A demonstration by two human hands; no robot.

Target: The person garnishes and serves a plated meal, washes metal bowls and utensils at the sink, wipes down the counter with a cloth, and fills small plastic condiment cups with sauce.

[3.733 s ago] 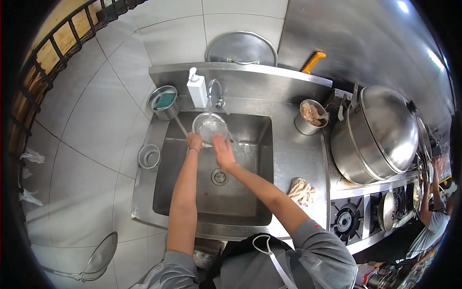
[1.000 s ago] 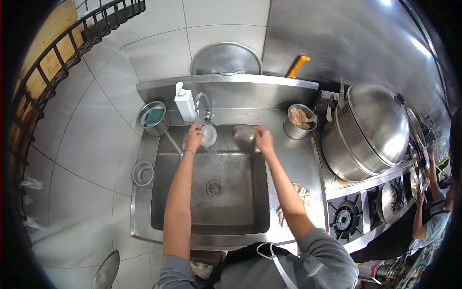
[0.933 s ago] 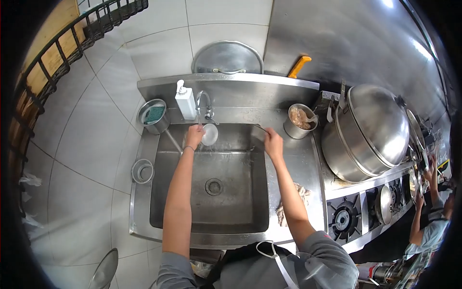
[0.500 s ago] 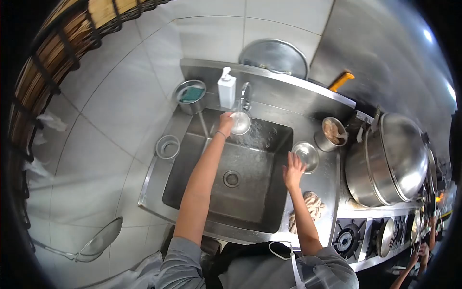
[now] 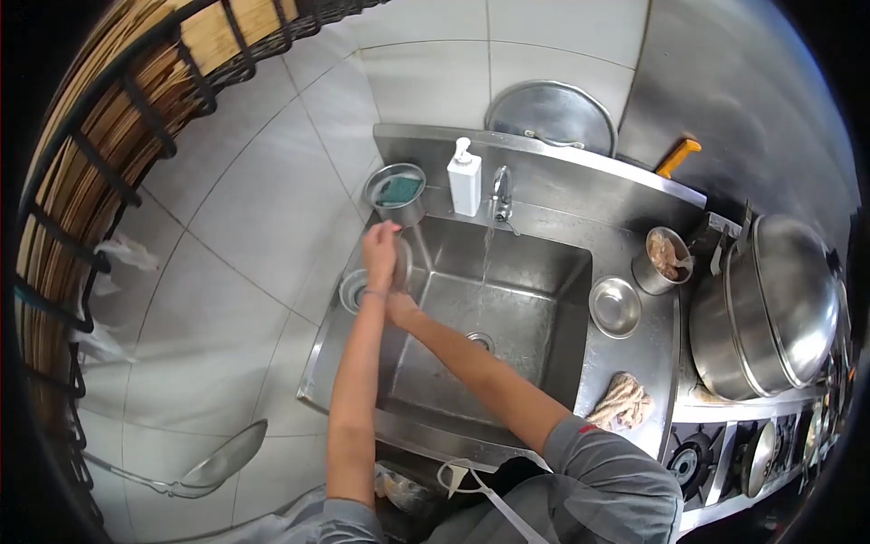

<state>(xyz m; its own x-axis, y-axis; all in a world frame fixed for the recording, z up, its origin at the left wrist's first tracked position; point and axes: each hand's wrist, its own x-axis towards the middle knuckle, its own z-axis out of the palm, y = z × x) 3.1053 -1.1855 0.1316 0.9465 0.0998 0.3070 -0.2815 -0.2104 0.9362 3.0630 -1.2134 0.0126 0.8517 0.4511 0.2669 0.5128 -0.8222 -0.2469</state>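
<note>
My left hand [image 5: 380, 257] is closed on a metal bowl [image 5: 404, 261], tilted over the left edge of the sink [image 5: 507, 363] and partly hidden behind the hand. My right hand [image 5: 400, 308] reaches across the basin to just below the bowl, against the left wrist. Its fingers are out of sight behind that wrist. Beside both hands, on the left ledge, sits a round metal container [image 5: 352, 292], partly covered by the left forearm. Water runs from the faucet [image 5: 502, 195] into the basin, away from the hands.
A pot with a green scouring pad [image 5: 399, 189] and a white pump bottle [image 5: 465, 184] stand behind the sink. To the right are a metal bowl [image 5: 615, 306], a pot with food [image 5: 666, 258], a cloth [image 5: 623, 402] and a large domed steamer [image 5: 770, 308]. A strainer [image 5: 217, 462] is at lower left.
My left hand has carried the bowl from under the faucet to the sink's left edge. My right hand has left the bowl on the right counter and crossed over to the left.
</note>
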